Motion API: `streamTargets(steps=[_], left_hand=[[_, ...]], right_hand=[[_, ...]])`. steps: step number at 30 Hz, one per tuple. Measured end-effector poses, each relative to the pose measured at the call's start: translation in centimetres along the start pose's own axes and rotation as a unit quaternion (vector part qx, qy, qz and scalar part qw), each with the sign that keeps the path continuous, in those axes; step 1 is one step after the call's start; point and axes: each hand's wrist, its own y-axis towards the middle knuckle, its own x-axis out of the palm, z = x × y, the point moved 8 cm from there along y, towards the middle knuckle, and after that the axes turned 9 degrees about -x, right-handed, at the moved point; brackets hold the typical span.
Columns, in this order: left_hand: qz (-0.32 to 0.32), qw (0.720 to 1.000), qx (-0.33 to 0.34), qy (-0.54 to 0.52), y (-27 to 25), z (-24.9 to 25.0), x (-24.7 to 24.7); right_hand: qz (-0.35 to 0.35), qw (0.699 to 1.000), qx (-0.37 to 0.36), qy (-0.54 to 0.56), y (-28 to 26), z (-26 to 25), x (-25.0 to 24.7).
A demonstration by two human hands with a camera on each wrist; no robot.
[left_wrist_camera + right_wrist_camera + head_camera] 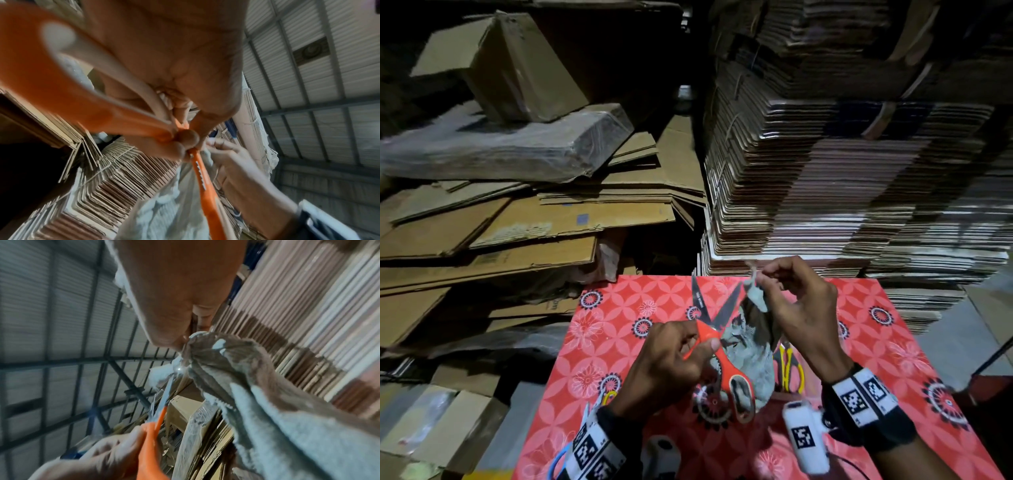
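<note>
Orange-handled scissors (717,339) point away from me with their dark blades spread wide apart. My left hand (671,359) grips their handles, which fill the left wrist view (68,91). My right hand (791,308) pinches the top corner of a grey fleecy cloth (753,346) and holds it up. The cloth hangs down over a red flower-patterned table (619,342). In the right wrist view the cloth (287,426) drapes from my fingertips, and the scissors (158,415) reach up beside its bunched corner.
Tall tied stacks of flattened cartons (842,171) rise just behind the table. Loose cardboard sheets (517,233) and a plastic-wrapped bundle (510,144) pile up at the left. Yellow-handled scissors (791,373) lie on the table under my right wrist. A corrugated metal roof (329,81) is overhead.
</note>
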Motion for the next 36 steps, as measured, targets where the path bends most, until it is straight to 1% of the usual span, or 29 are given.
streamTargets(steps=[2,3,8,10,11,14,17,18,21,22,24,26,30,33,36], left_hand=[[0.004,0.999,-0.024,-0.037,-0.1,-0.3,-0.4],[0.002,0.998,-0.032,-0.053,-0.1,-0.3,-0.6],[-0.015,0.988,-0.054,-0.142,0.4,-0.2,-0.7],[-0.014,0.987,-0.071,-0.147,0.7,-0.4,-0.6],[-0.011,0.985,-0.079,-0.15,0.7,-0.4,-0.5],[-0.003,0.987,-0.069,-0.145,1.0,-0.1,-0.4],[0.001,0.985,-0.079,-0.15,1.2,-0.1,0.0],[0.006,0.984,-0.085,-0.157,1.4,-0.3,0.2],[0.017,0.983,-0.09,-0.157,1.9,-0.3,0.7],[0.019,0.982,-0.098,-0.159,2.1,-0.4,1.0],[0.005,0.974,-0.116,-0.196,2.5,-0.7,2.2],[-0.008,0.968,-0.11,-0.225,2.9,-0.5,3.5],[-0.011,0.963,-0.088,-0.254,3.0,0.7,5.5],[0.001,0.965,-0.103,-0.243,3.4,0.8,6.9],[0.019,0.965,-0.124,-0.23,3.9,0.7,8.2]], right_hand=[[0.007,1.0,0.029,0.008,-0.9,1.8,0.2],[-0.007,0.999,0.038,0.008,-1.6,2.6,0.7],[-0.132,0.987,0.088,0.01,-6.2,5.9,4.2],[-0.167,0.98,0.109,0.013,-7.1,6.4,4.5],[-0.178,0.975,0.132,0.036,-7.3,6.4,4.5],[-0.175,0.95,0.207,0.155,-7.1,5.4,4.0],[-0.187,0.932,0.233,0.207,-7.1,3.5,3.1],[-0.201,0.928,0.231,0.213,-7.3,2.7,2.9],[-0.259,0.931,0.181,0.183,-7.9,-0.1,2.2],[-0.264,0.931,0.18,0.176,-8.1,-0.4,1.9],[-0.264,0.932,0.189,0.164,-8.6,0.0,1.5],[-0.256,0.935,0.197,0.146,-9.0,0.7,1.1],[-0.231,0.94,0.212,0.137,-9.3,1.4,0.1],[-0.211,0.942,0.223,0.134,-9.2,1.9,-0.8],[-0.206,0.941,0.236,0.125,-9.4,3.0,-1.4]])
